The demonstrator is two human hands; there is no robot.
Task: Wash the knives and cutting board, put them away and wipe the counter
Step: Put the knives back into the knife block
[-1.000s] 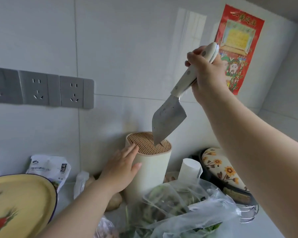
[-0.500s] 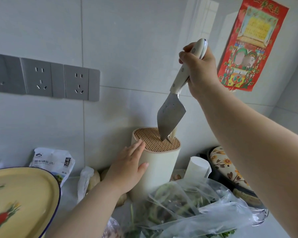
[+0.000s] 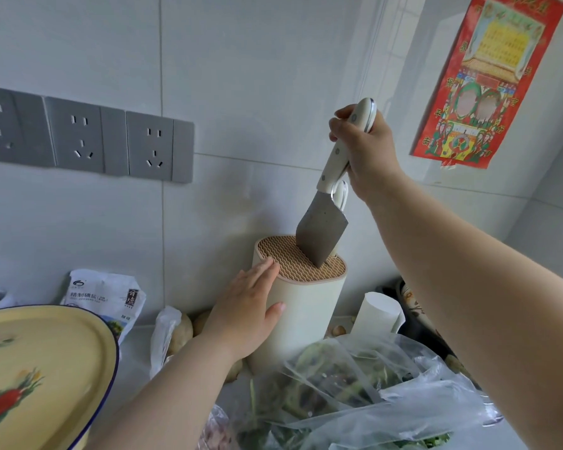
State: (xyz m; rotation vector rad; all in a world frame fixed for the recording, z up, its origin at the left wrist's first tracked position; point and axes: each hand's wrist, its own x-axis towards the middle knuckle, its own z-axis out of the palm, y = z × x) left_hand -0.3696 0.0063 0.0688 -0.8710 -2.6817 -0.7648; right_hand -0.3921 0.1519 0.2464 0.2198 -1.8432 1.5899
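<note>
My right hand (image 3: 364,147) grips the white handle of a cleaver (image 3: 322,233), held tilted with the blade pointing down. The blade's lower corner has gone into the ridged brown top of a cream knife block (image 3: 306,306) that stands against the tiled wall. Behind the cleaver's blade, the white handle of another knife (image 3: 341,196) sticks up from the block. My left hand (image 3: 246,316) rests with straight fingers against the block's left side, the thumb on its front. No cutting board is in view.
A clear plastic bag of greens (image 3: 355,394) lies in front of the block. A yellow enamel tray (image 3: 39,368) fills the lower left. A salt packet (image 3: 104,297), a white cup (image 3: 379,313) and a floral dish (image 3: 410,303) stand nearby. Wall sockets (image 3: 78,138) sit upper left.
My right hand has lowered the cleaver, and its blade tip has gone from hovering over the block into the ridged top. My left hand has stayed on the block's side.
</note>
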